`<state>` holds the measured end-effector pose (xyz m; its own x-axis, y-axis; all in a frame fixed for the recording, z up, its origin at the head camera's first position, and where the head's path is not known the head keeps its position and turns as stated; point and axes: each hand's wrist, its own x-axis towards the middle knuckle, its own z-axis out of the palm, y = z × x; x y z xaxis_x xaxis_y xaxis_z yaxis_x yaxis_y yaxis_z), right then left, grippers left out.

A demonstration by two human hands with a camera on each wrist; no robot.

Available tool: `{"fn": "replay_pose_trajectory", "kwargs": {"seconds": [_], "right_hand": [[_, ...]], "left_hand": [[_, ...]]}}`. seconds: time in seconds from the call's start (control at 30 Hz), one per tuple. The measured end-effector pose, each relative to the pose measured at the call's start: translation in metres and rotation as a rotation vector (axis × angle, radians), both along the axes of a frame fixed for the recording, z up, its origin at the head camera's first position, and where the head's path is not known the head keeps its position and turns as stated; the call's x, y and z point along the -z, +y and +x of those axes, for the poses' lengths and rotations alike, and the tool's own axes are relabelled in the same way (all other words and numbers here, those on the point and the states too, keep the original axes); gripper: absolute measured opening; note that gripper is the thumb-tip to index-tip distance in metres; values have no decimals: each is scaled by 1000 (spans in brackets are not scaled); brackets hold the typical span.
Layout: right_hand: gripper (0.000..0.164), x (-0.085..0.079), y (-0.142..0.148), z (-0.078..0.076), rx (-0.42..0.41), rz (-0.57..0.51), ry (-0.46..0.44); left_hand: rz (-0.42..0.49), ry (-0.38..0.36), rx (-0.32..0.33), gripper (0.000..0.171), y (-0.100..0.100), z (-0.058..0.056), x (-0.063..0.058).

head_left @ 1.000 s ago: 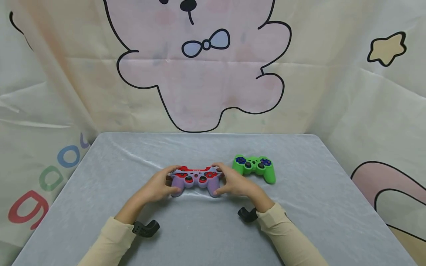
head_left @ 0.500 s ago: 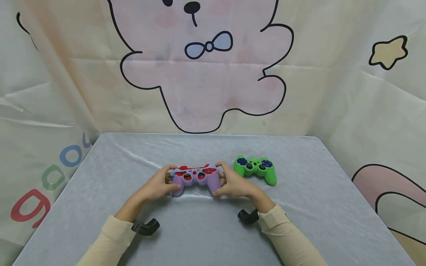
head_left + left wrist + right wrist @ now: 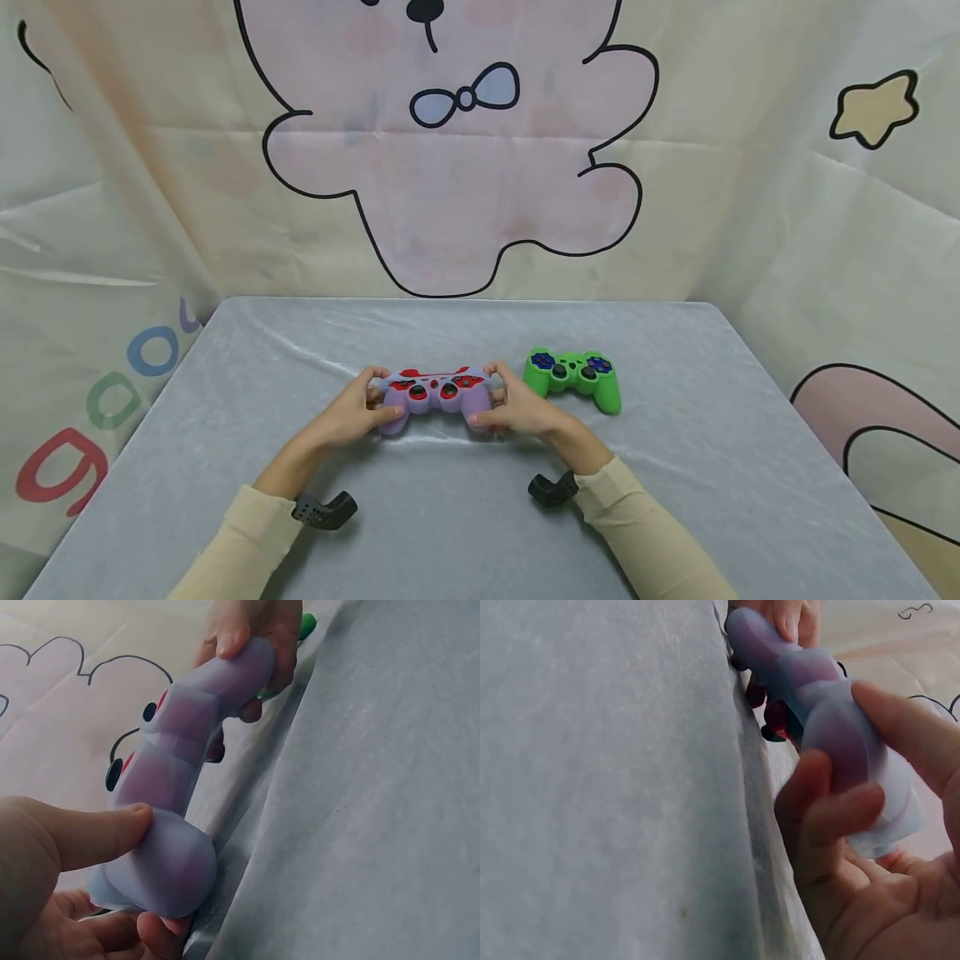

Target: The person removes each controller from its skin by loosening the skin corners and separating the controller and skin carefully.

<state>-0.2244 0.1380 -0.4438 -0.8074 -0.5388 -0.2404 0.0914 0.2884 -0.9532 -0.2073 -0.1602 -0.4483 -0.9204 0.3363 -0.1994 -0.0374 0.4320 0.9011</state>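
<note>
A game controller (image 3: 435, 396) in a translucent lilac cover, with a red face and black thumbsticks, is held between both hands over the middle of the table. My left hand (image 3: 352, 410) grips its left handle, thumb on the near side and fingers curled beneath, as the left wrist view shows. At the other end my right hand (image 3: 523, 406) holds the right handle; in the right wrist view its thumb and curled fingers wrap the lilac cover (image 3: 844, 742). A green game controller (image 3: 573, 379) with blue buttons lies just beyond the right hand.
Grey cloth covers the table (image 3: 450, 533), which ends at a printed cream curtain (image 3: 202, 192) behind. Similar curtains hang at both sides. A black device (image 3: 326, 510) sits on the left wrist and another black device (image 3: 553, 489) on the right.
Both hands have shifted the lilac-covered controller slightly up and left, its face tipping a little. The right hand's fingers now show lower under the handle. The green controller stays put.
</note>
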Motion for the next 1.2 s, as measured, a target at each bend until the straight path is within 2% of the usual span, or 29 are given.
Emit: {"fn": "replay_pose_trajectory", "kwargs": {"seconds": [0.47, 0.67, 1.0, 1.1, 1.2], "right_hand": [[47, 0, -4, 1, 128, -82, 72], [42, 0, -7, 2, 188, -110, 83], [34, 2, -13, 7, 228, -108, 108], [32, 3, -14, 8, 225, -111, 99], [33, 3, -15, 7, 258, -108, 53]], "left_hand": [[30, 18, -44, 56, 6, 5, -2], [3, 13, -71, 54, 8, 4, -3], [7, 17, -85, 53, 6, 3, -1], [0, 16, -106, 54, 7, 2, 0], [-10, 15, -127, 59, 8, 2, 1]]}}
